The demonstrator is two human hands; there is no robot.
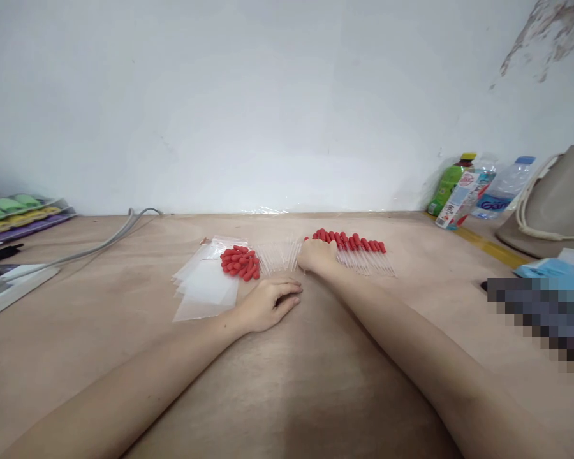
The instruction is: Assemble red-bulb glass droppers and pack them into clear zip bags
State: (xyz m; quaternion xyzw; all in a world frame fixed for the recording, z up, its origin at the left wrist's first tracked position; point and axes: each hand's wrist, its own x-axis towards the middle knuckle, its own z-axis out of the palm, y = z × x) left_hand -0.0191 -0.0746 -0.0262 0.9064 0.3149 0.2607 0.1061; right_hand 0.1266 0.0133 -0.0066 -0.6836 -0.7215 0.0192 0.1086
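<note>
My left hand (pixel 269 305) rests on the table, thumb and fingers stretched out with a gap between them and nothing in it. My right hand (pixel 317 256) is curled closed at the middle of a row of slim clear sticks (pixel 277 256). Its fingertips are turned away, so what they hold is hidden. To its right lie several clear sticks with red caps (pixel 354 241) at their far ends. A pile of loose red caps (pixel 240 262) sits beyond my left hand, partly on a fan of clear plastic bags (pixel 205 287).
A grey cable (pixel 110 241) runs across the left side towards a white box (pixel 23 290). Packed green, yellow and purple items (pixel 22 213) lie at far left. Bottles (pixel 452 185), a beige bag (pixel 550 197) and a blue face mask (pixel 538 268) are on the right.
</note>
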